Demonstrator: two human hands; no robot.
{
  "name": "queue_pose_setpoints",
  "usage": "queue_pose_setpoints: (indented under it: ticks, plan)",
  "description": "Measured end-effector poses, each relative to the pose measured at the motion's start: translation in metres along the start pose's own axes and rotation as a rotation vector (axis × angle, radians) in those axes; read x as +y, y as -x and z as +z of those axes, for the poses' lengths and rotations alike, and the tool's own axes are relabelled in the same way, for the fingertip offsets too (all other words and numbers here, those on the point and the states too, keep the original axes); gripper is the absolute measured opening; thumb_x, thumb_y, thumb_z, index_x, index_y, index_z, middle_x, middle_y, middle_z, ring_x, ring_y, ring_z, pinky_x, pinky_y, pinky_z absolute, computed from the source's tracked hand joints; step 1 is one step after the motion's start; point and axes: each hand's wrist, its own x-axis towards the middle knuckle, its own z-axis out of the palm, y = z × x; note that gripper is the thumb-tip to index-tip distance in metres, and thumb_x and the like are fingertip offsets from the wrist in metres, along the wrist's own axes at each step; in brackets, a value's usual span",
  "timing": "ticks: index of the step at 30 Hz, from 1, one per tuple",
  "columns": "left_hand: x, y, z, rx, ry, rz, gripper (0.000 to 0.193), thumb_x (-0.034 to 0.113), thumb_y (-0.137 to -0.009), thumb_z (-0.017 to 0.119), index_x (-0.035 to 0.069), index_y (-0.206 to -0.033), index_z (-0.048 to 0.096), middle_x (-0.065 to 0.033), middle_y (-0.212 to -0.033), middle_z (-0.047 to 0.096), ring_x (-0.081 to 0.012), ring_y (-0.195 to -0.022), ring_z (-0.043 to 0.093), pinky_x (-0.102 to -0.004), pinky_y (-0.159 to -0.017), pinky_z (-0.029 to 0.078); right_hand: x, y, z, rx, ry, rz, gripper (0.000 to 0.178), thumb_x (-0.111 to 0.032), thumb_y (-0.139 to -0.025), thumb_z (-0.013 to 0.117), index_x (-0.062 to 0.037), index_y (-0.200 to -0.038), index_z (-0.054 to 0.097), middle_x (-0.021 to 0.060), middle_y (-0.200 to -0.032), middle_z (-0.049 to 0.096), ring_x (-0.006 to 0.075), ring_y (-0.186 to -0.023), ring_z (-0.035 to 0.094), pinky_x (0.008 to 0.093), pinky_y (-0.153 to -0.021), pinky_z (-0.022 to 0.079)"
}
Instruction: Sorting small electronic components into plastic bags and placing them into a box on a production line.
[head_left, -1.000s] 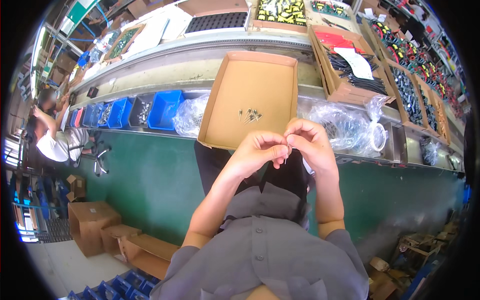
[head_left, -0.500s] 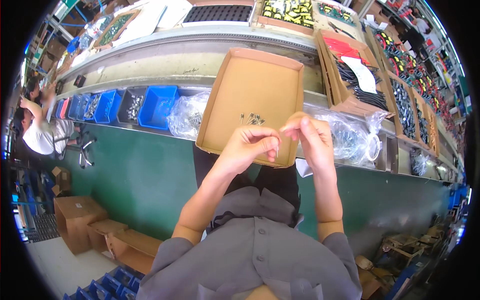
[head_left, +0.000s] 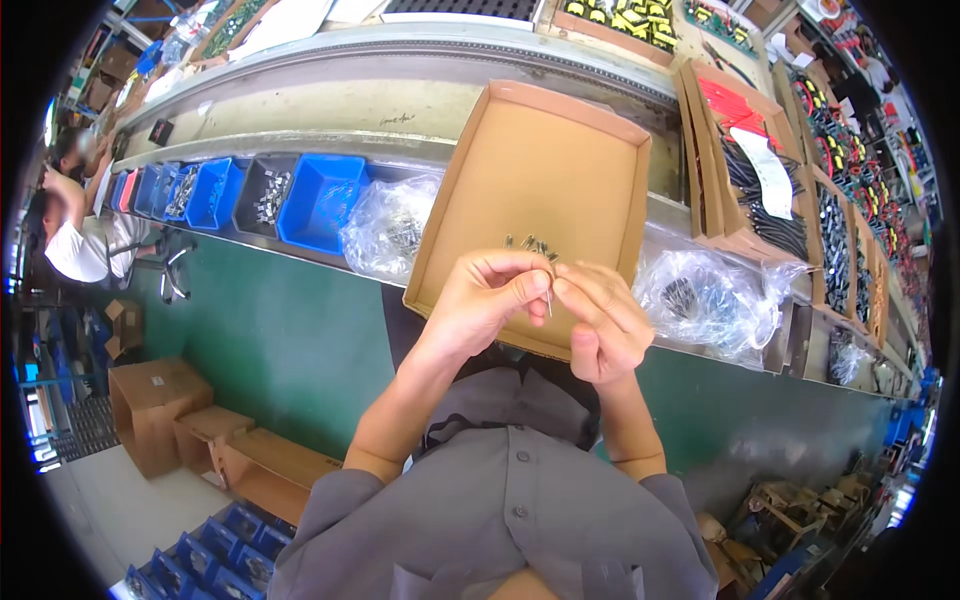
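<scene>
My left hand [head_left: 488, 300] is closed in a pinch, thumb against forefinger, on a thin metal pin-like part [head_left: 550, 306] whose end points down. Right beside it, fingertips meeting at the upper end of this part, is my right hand [head_left: 608, 318]. Its fingers are closed together, and what lies between them is too small to make out. Both hands are above the near edge of a shallow cardboard tray [head_left: 555, 150]. Several small dark metal parts [head_left: 530, 243] lie in the tray, just beyond my fingers; some are hidden behind them.
Left of the tray sit a clear plastic bag [head_left: 385, 230] and blue bins [head_left: 322, 205] with small parts. Another bag [head_left: 700, 300] lies to the right, near a box of red and black pieces [head_left: 765, 190]. A person [head_left: 85, 240] sits at far left.
My right hand has come down and left, its fingertips now meeting those of my left hand. The tray and bench appear shifted rightward in view.
</scene>
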Motion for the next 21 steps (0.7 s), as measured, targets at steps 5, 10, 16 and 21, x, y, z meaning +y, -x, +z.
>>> queue_pose_setpoints:
  ticks: [5,10,16,21]
  plan:
    - [-0.001,-0.004,-0.002,0.06,-0.031,0.032,0.016,0.005,-0.082,0.057,-0.006,-0.094,0.059,-0.0102,-0.077,0.061,-0.0127,-0.061,0.058,-0.023,-0.054,0.051,0.006,0.005,0.005,-0.041,0.062,0.017,0.023,-0.01,-0.079,0.052,0.0072,-0.091,0.061,0.0205,-0.089,0.061,0.0316,-0.084,0.061,0.0417,-0.077,0.048]
    - [0.005,-0.004,-0.002,0.074,-0.078,0.031,0.015,0.005,-0.081,0.059,-0.005,-0.091,0.059,-0.0098,-0.073,0.061,-0.0127,-0.059,0.058,-0.0229,-0.053,0.05,0.006,0.003,0.006,-0.069,0.033,0.05,0.024,-0.01,-0.079,0.052,0.0079,-0.091,0.061,0.0213,-0.092,0.061,0.0322,-0.086,0.061,0.0427,-0.08,0.046]
    - [0.009,-0.01,0.0,0.067,-0.24,0.015,0.01,0.004,-0.079,0.061,-0.004,-0.085,0.061,-0.009,-0.07,0.061,-0.0121,-0.058,0.057,-0.0232,-0.052,0.049,0.006,0.005,-0.008,-0.057,-0.08,0.285,0.024,-0.01,-0.079,0.052,0.0086,-0.092,0.061,0.0224,-0.093,0.06,0.0344,-0.089,0.059,0.0394,-0.083,0.045]
    - [0.011,-0.014,0.006,0.244,-0.64,0.02,0.008,0.002,-0.077,0.061,-0.004,-0.08,0.062,-0.0062,-0.066,0.06,-0.0093,-0.057,0.056,-0.0212,-0.055,0.048,-0.003,0.014,-0.049,0.066,0.149,0.53,0.028,-0.014,-0.087,0.045,0.0097,-0.093,0.059,0.0201,-0.092,0.061,0.0273,-0.092,0.059,0.0345,-0.084,0.043]
